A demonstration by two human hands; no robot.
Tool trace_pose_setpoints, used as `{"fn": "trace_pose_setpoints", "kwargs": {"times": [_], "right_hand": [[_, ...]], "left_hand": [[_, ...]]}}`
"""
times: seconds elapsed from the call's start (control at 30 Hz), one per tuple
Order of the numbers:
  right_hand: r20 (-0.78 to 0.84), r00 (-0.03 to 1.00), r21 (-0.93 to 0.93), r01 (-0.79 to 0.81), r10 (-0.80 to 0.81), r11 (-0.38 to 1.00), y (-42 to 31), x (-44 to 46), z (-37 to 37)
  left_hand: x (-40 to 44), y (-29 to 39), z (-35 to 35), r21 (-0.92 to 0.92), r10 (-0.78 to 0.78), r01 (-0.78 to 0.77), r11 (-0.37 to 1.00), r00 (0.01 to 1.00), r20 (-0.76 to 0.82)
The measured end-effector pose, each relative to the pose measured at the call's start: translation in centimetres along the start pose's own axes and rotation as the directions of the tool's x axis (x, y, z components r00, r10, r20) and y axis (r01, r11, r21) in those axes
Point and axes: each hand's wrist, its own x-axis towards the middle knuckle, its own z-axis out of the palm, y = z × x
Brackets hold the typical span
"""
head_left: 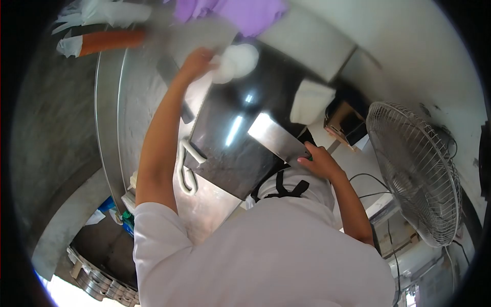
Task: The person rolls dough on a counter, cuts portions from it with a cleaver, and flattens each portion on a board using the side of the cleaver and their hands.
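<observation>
My left hand reaches over the far left part of the dark board, its fingers at the edge of some round white pieces that overlap each other. Motion blurs those fingers. In my right hand is a wide metal blade, a cleaver by its look, held by its handle above the right near part of the board. A bent white strip of what looks like dough lies at the board's left edge, partly on the metal table.
Purple cloth lies at the far edge. An orange-brown roll sits at far left, near clear plastic. A folded white cloth and a cardboard box are right of the board. A large fan stands at right.
</observation>
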Motion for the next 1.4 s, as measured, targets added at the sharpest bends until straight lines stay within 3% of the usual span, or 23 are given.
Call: {"fn": "trace_pose_setpoints", "kwargs": {"times": [0.07,0.13,0.2,0.23,0.3,0.37,0.47,0.57,0.67,0.73,0.77,0.83,0.9,0.93,0.97,1.03,1.1,1.17,1.2,1.23,1.3,1.37,1.4], "right_hand": [[0.002,0.997,0.019,-0.081,0.081,0.997,-0.8,0.0,-1.0],[-0.027,0.998,0.054,-0.046,0.048,0.997,0.1,0.1,-0.6],[-0.059,0.998,0.081,-0.003,0.007,0.997,0.4,0.5,-0.8],[-0.049,0.999,0.063,-0.010,0.013,0.998,0.2,0.7,-1.0],[-0.034,0.999,0.038,-0.013,0.014,0.999,0.1,1.0,-1.1],[-0.030,0.999,0.057,-0.010,0.011,0.998,0.7,1.4,-0.9],[-0.009,1.000,0.001,-0.017,0.017,1.000,1.0,1.6,-1.0],[-0.037,0.999,-0.026,-0.022,0.021,0.999,0.5,1.3,-1.2],[-0.034,0.999,-0.005,0.021,-0.021,1.000,1.4,1.4,-1.0],[-0.033,0.999,-0.004,0.016,-0.016,1.000,1.4,1.3,-1.1],[-0.032,0.999,0.006,0.009,-0.008,1.000,1.4,1.2,-1.1],[-0.035,0.999,-0.022,0.033,-0.033,0.999,1.7,0.8,-1.3],[0.028,0.994,-0.077,0.111,-0.109,0.991,1.0,0.8,-1.1],[-0.043,0.989,-0.067,0.136,-0.139,0.988,0.2,0.6,-0.6],[-0.108,0.977,-0.066,0.178,-0.184,0.982,-0.2,0.7,-0.6],[-0.046,0.998,-0.022,0.046,-0.047,0.999,0.6,1.5,-0.1],[-0.085,0.991,-0.057,0.101,-0.105,0.993,-0.8,0.8,0.2],[-0.051,0.990,-0.075,0.127,-0.131,0.989,3.0,2.1,0.2],[-0.092,0.992,-0.048,0.085,-0.089,0.995,4.2,2.7,0.3],[-0.074,0.991,-0.075,0.109,-0.114,0.991,2.8,2.7,0.4],[-0.061,0.998,-0.011,-0.003,0.003,1.000,0.1,1.7,0.9],[-0.059,0.993,0.012,0.102,-0.102,0.995,-0.2,1.8,1.9],[-0.077,0.994,0.025,0.081,-0.079,0.996,-1.5,1.6,2.9]], "left_hand": [[0.3,0.7,0.0,0.079,0.011,-0.012,0.997,1.000,0.014],[0.8,0.2,0.6,0.155,0.017,-0.020,0.988,1.000,0.021],[1.4,-0.7,1.4,-0.221,0.372,-0.401,0.889,0.914,-0.164],[1.8,-0.4,1.4,-0.219,0.371,-0.401,0.890,0.913,-0.168],[2.4,0.5,2.1,-0.216,0.334,-0.331,0.919,0.942,-0.024],[3.1,0.6,2.2,-0.147,0.382,-0.392,0.908,0.919,-0.093],[3.0,2.1,1.0,-0.184,0.293,-0.296,0.937,0.955,-0.044],[3.4,2.5,0.6,-0.073,0.278,-0.281,0.957,0.960,-0.045],[4.2,2.3,0.8,0.081,0.316,-0.319,0.944,0.948,0.047],[4.3,1.9,1.2,0.116,0.579,-0.569,0.814,0.809,-0.097],[4.4,1.7,1.4,0.116,0.571,-0.560,0.820,0.813,-0.112],[2.9,3.6,0.8,0.033,0.517,-0.518,0.855,0.855,0.047],[1.7,4.0,1.1,-0.012,0.605,-0.605,0.796,0.796,0.014],[0.7,3.3,1.5,-0.008,0.649,-0.649,0.761,0.761,-0.022],[-1.5,4.2,1.2,-0.037,0.577,-0.582,0.812,0.811,-0.098],[-5.2,4.1,1.2,-0.197,0.539,-0.588,0.785,0.804,-0.252],[-9.8,3.4,2.1,-0.370,0.385,-0.541,0.756,0.823,-0.417],[-16.6,3.0,3.1,-0.691,0.070,-0.447,0.569,0.863,-0.500],[-18.9,1.7,5.1,-0.730,-0.032,-0.476,0.490,0.827,-0.561],[-23.2,1.1,5.3,-0.810,-0.224,-0.354,0.467,0.839,-0.496],[-28.4,-1.5,10.0,-0.877,-0.521,-0.459,0.141,0.719,-0.460],[-35.3,-5.0,12.5,-0.890,-0.733,-0.441,0.115,0.567,-0.376],[-39.2,-7.2,12.3,-0.934,-0.864,-0.303,0.189,0.401,-0.305]]}}
